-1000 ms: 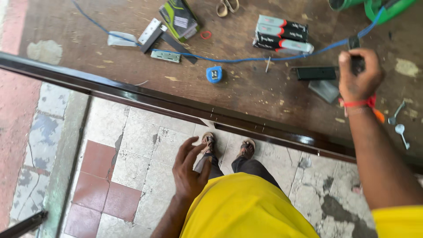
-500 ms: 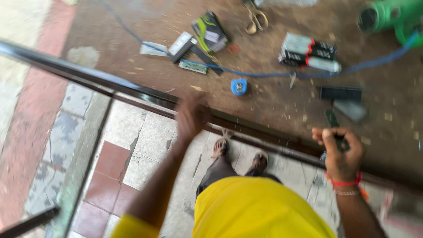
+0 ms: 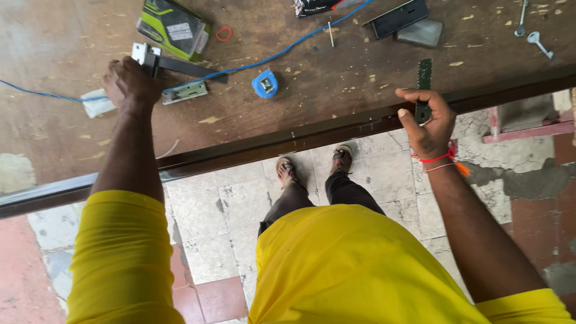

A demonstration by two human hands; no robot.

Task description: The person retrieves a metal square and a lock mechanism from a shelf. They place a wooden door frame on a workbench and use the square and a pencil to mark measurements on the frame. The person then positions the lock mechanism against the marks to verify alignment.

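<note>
- On the wooden door (image 3: 336, 90), near its left part, the left hand (image 3: 129, 84) is curled round a metal lock piece (image 3: 144, 55).
- At the door's near edge, the right hand (image 3: 427, 123) grips a dark green tool (image 3: 424, 78), fingers closed.
- Between both hands lies a blue tape measure (image 3: 265, 84), beside a blue cable (image 3: 288, 48).

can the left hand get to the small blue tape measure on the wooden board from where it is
Probably yes. The left hand rests on a black metal bar, and the small blue round tape measure lies nearby on the brown wooden board, with only a thin blue cable crossing between.
</note>
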